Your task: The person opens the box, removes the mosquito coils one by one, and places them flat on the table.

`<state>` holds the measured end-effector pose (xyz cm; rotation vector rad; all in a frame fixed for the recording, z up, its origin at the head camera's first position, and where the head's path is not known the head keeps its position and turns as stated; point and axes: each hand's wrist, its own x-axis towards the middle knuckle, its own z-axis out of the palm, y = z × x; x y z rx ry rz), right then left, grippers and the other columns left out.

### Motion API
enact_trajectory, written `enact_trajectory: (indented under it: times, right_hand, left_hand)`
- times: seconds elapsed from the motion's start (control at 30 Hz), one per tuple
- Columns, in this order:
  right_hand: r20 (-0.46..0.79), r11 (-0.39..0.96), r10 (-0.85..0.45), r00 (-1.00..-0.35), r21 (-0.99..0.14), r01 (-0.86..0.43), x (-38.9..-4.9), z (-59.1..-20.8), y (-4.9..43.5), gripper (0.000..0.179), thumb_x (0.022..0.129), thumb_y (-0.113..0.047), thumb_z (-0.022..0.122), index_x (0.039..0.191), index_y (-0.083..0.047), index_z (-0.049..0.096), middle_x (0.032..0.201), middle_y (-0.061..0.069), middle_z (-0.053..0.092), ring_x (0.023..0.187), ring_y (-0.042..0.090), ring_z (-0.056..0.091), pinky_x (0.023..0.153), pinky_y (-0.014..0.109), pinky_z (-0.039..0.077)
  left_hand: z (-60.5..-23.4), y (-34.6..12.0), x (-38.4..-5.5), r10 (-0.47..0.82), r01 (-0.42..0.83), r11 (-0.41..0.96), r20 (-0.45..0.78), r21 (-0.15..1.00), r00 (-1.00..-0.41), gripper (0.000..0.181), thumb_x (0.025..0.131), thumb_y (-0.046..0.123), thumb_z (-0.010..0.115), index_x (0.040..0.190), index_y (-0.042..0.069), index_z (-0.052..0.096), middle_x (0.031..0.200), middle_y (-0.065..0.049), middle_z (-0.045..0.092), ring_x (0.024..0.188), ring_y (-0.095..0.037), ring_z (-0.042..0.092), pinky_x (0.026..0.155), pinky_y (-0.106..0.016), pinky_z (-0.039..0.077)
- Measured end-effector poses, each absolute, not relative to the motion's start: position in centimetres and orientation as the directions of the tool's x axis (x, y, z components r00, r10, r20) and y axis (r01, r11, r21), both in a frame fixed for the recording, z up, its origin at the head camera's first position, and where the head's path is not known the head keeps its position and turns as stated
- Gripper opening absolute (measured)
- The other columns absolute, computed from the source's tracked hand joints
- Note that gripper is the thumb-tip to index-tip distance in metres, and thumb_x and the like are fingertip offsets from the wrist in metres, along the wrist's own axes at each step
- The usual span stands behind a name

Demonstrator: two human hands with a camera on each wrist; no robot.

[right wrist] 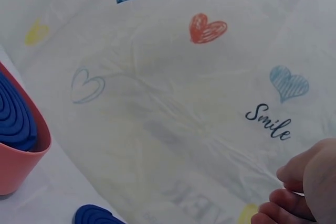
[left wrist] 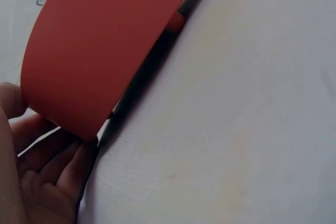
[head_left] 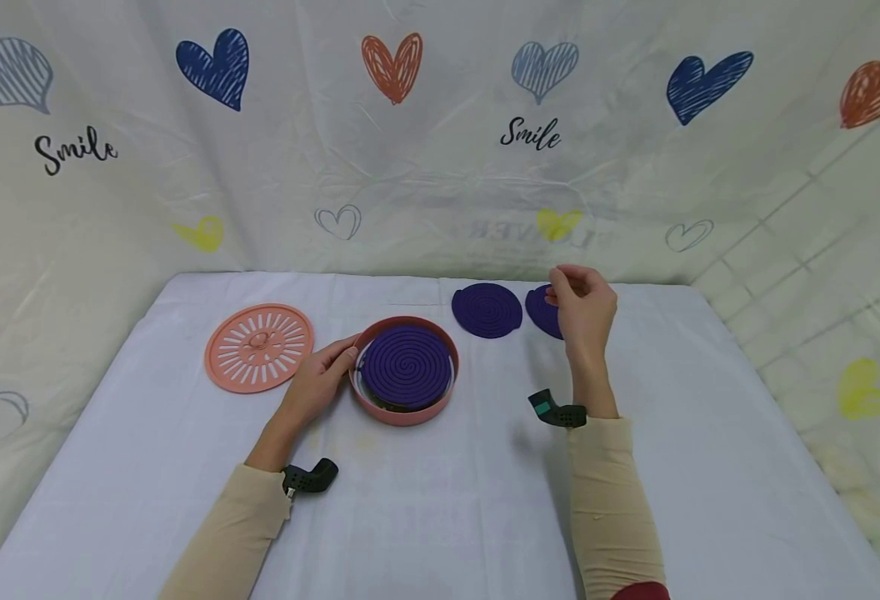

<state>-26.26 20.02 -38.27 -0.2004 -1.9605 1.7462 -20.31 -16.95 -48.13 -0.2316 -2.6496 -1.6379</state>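
My left hand (head_left: 320,379) grips the left side of a round salmon-coloured mosquito coil holder (head_left: 404,419). Its thumb lies at the rim and its fingers reach beneath in the left wrist view, where the red wall (left wrist: 100,45) stands tilted, with a small round foot (left wrist: 176,22) underneath. A purple mosquito coil (head_left: 406,367) lies inside the holder. My right hand (head_left: 588,317) is raised at the back right, overlapping another purple coil (head_left: 541,312). Its fingers are curled in toward the thumb, and nothing shows between them in the right wrist view.
A slotted salmon lid (head_left: 218,358) lies flat left of the holder. One more purple coil (head_left: 487,310) is near the table's back edge, between holder and right hand. Behind the white-covered table (head_left: 470,500) hangs a curtain (head_left: 440,158) printed with hearts.
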Motion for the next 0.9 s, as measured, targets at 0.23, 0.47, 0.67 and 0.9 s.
enact_trajectory:
  times: [0.23, 0.47, 0.67, 0.9]
  right_hand:
    - [0.286, 0.201, 0.419, -0.862, -0.955, -0.219, -26.3, -38.3, 19.7, 0.024, 0.092, -0.018, 0.072, 0.107, 0.001, 0.072, 0.08, -0.008, 0.067, 0.072, 0.016, 0.069, 0.064, 0.018, 0.06]
    - [0.304, 0.211, 0.392, -0.868, -0.948, -0.236, -26.2, -38.2, 19.3, 0.024, 0.092, -0.016, 0.072, 0.107, 0.003, 0.072, 0.081, -0.009, 0.067, 0.068, 0.007, 0.066, 0.064, 0.016, 0.059]
    - [0.291, 0.236, 0.376, -0.88, -0.948, -0.213, -26.0, -37.9, 19.0, 0.026, 0.092, -0.02, 0.072, 0.108, 0.001, 0.072, 0.081, -0.009, 0.067, 0.073, 0.013, 0.067, 0.066, 0.018, 0.06]
    - [0.291, 0.235, 0.354, -0.889, -0.948, -0.217, -26.1, -38.1, 18.7, 0.026, 0.092, -0.019, 0.072, 0.108, 0.001, 0.071, 0.083, -0.009, 0.067, 0.074, 0.011, 0.067, 0.067, 0.02, 0.06]
  left_hand:
    - [-48.1, -16.9, -20.4, 0.121, 0.137, 0.44, 0.093, 0.887, -0.988, 0.048, 0.103, 0.048, 0.05, 0.142, 0.021, 0.059, 0.141, -0.004, 0.062, 0.14, -0.024, 0.051, 0.118, -0.049, 0.039]
    - [-48.1, -16.9, -20.4, 0.118, 0.137, 0.437, 0.094, 0.889, -0.989, 0.047, 0.103, 0.048, 0.05, 0.141, 0.021, 0.06, 0.14, -0.004, 0.063, 0.139, -0.024, 0.052, 0.117, -0.049, 0.04]
    - [-48.2, -16.9, -20.4, 0.115, 0.134, 0.439, 0.092, 0.888, -0.989, 0.048, 0.103, 0.048, 0.05, 0.141, 0.021, 0.06, 0.139, -0.005, 0.063, 0.138, -0.024, 0.052, 0.117, -0.05, 0.04]
    - [-48.1, -16.9, -20.4, 0.115, 0.133, 0.441, 0.091, 0.887, -0.989, 0.048, 0.103, 0.049, 0.05, 0.141, 0.021, 0.06, 0.14, -0.004, 0.063, 0.139, -0.024, 0.052, 0.118, -0.05, 0.039]
